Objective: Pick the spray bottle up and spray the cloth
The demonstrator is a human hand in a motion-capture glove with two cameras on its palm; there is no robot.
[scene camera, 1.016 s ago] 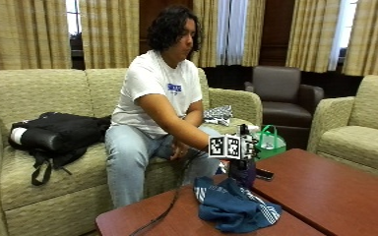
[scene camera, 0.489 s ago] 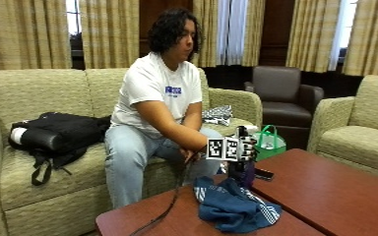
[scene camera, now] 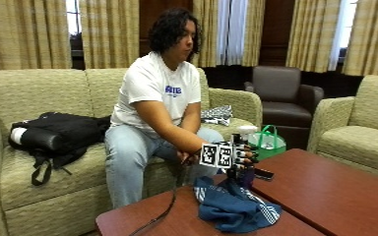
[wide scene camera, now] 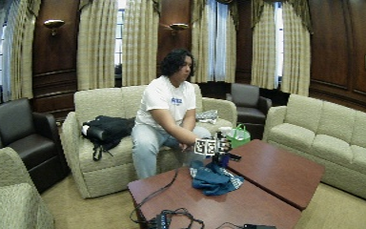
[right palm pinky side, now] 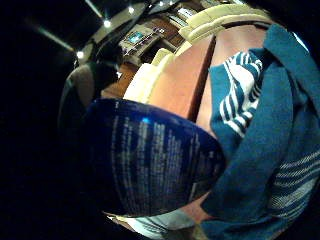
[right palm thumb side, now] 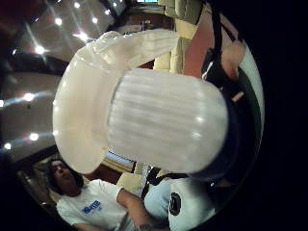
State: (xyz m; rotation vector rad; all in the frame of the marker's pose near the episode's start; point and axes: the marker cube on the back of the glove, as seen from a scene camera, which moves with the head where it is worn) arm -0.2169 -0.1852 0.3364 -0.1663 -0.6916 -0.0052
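At the near edge of the wooden surface, a dark blue spray bottle with a white spray head is held upright, the gloved right hand's grip curled round its body. A crumpled blue cloth with white stripes is seen lying on the surface just below and beside the bottle. The bottle's printed blue label is shown close against the palm, with the cloth beside it.

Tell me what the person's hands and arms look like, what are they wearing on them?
The right hand wears a black glove with black straps and white plastic parts. Both arms are bare below the short sleeves of a white T-shirt with a small blue print on the chest. The other hand is bare, mostly hidden behind the gloved one.
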